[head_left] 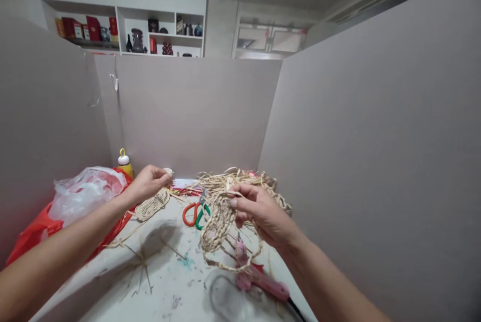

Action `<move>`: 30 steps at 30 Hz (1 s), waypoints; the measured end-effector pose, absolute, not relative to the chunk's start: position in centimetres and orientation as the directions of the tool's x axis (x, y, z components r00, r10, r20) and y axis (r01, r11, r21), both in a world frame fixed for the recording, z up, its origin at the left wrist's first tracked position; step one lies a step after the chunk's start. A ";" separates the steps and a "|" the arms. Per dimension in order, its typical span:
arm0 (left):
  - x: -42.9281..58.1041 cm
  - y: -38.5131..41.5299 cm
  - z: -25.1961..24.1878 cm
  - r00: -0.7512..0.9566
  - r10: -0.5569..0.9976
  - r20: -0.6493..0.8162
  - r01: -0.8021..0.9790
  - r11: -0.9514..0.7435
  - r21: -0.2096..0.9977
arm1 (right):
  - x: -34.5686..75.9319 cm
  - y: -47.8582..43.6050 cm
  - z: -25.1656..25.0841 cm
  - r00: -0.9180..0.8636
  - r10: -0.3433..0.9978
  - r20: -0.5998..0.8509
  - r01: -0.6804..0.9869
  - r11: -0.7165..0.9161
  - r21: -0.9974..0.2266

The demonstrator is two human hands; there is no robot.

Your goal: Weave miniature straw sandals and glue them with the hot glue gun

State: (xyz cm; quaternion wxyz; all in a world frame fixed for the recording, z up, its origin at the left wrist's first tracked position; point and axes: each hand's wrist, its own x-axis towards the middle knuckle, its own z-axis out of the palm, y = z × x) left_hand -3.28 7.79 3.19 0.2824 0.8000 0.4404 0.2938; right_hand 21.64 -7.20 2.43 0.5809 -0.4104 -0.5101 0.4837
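My right hand (263, 211) pinches a braided straw piece (216, 226), long and rounded like a shoe sole, above the table. A loose loop of the braid hangs below it. My left hand (153, 180) is raised at the left with its fingers closed together; whatever may be between them is too small to make out. Below that hand lies another flat, coiled straw piece (152, 205). Scissors (197, 211) with one orange and one green handle lie between the hands. A pink glue gun (263, 282) rests under the braid, partly hidden by its loop.
A heap of dry straw (221, 179) lies at the back of the white table (176, 282). Red and clear plastic bags (84, 194) and a yellow bottle (125, 164) stand at the left. Grey partitions (188, 111) enclose the table; loose straw strands (141, 262) lie in front.
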 end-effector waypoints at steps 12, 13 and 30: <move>-0.7 5.2 -2.3 0.515 0.854 0.075 0.044 -0.113 0.993 | 20.4 -4.2 -2.4 -0.041 0.999 0.021 -0.103 0.016 -0.995; -0.5 5.3 -2.4 0.512 0.857 0.059 0.026 -0.084 0.996 | 20.5 -4.0 -2.7 -0.037 0.999 0.013 -0.105 0.009 -0.994; 1.4 3.1 -5.1 0.733 0.663 -0.153 -0.012 0.237 0.971 | 19.4 -3.7 -5.9 -0.104 0.982 -0.159 -0.016 -0.162 -0.987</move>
